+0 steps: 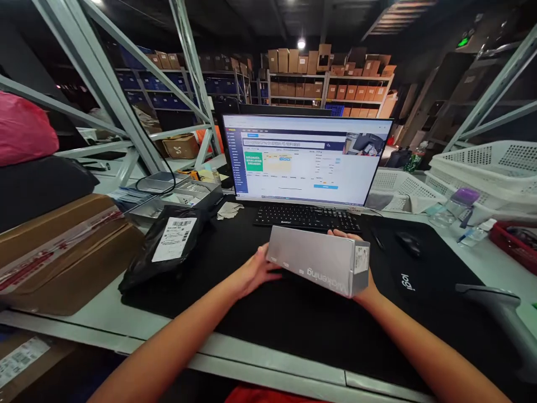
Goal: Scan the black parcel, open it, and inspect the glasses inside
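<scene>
A long silver box [312, 257] with upside-down lettering is held above the black desk mat [260, 330]. My left hand [255, 271] grips its left end, the fingers reaching underneath. Around the right end, my right hand [369, 280] is closed, mostly hidden behind the box, with fingertips showing over the top edge. A small white label [361, 258] sits on the box's right end face. Just beyond the box lies the black keyboard [306, 217], below a lit monitor [302, 162].
A black bag with a white label [174, 239] and a taped cardboard box [67, 252] stand at left. On the right are a mouse [408, 244], a barcode scanner [499, 308], white baskets [490, 162] and a small clear bottle [477, 232]. A metal frame rises at left.
</scene>
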{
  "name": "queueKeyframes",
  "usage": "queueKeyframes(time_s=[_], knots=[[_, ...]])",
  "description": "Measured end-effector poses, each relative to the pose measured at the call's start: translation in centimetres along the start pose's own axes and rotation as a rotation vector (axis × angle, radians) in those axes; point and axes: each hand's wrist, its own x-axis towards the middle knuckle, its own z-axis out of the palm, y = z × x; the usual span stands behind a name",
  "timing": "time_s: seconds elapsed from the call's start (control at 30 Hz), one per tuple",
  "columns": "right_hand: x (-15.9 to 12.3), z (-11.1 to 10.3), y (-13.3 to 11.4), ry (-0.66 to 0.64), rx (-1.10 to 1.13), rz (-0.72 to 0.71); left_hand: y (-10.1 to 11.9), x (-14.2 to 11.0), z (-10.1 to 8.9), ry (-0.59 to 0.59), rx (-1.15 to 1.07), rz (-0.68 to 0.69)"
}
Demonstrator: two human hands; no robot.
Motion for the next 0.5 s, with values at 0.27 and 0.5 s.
queueKeyframes(time_s=[0.27, 0.5], knots=[[1.0, -3.5, 0.8, -0.303, 0.135, 0.09, 0.3, -0.1, -0.1, 0.203, -0.221, 0.264], [1.8, -3.3, -0.8, -0.336, -0.211, -0.095, 1.7, -2.5, -0.4, 0.447, 0.718, 0.749]])
